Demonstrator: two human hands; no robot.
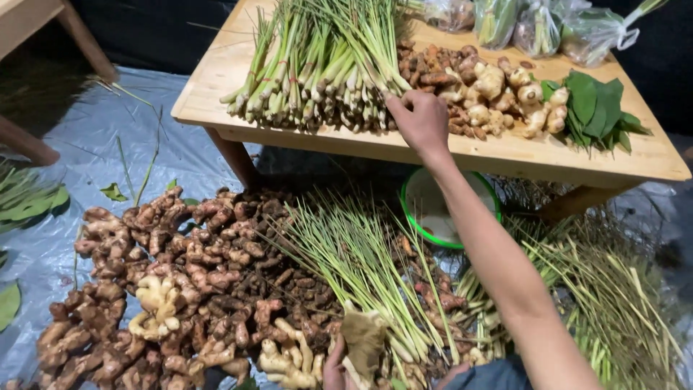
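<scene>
I see the bundled green lemongrass stalks with pale, trimmed root ends point(317, 72) lying flat in a dense row on the light wooden table point(505, 152), root ends facing the near edge, leafy tops fanning toward the far side. Some bunches carry thin red bands. My right hand's grip point(420, 119) touches the row's right end, fingers curled on the stalk bases. Low down, my left hand's grip point(336, 370) holds a tan, knobbly ginger piece point(363, 339) over the floor heap.
</scene>
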